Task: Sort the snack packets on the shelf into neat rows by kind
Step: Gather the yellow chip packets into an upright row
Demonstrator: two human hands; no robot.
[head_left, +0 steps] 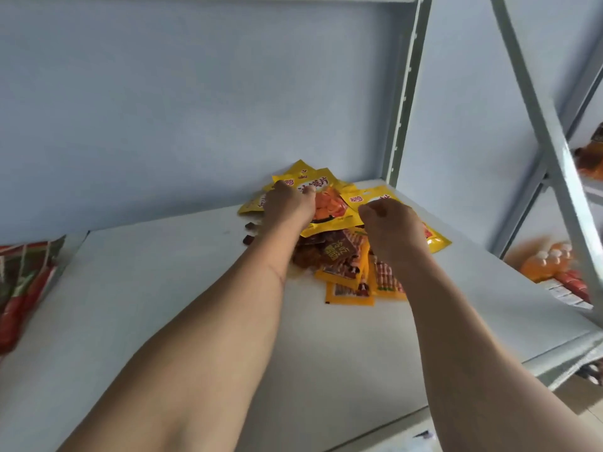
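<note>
The sorting looks barely begun: the glossy yellow foil snack packets (329, 203) lie in one mixed heap at the back of the white flat shelf board (163, 305). The left hand (288, 203) reaches onto the heap's top packet, fingers curled over it, though a true grip cannot be confirmed. The right hand (388, 223) hovers just beside, fingers bunched; whether it pinches anything is hidden. Below both wrists lie smaller brown and orange-striped sachets (346, 262). Next, one kind needs lifting clear.
</note>
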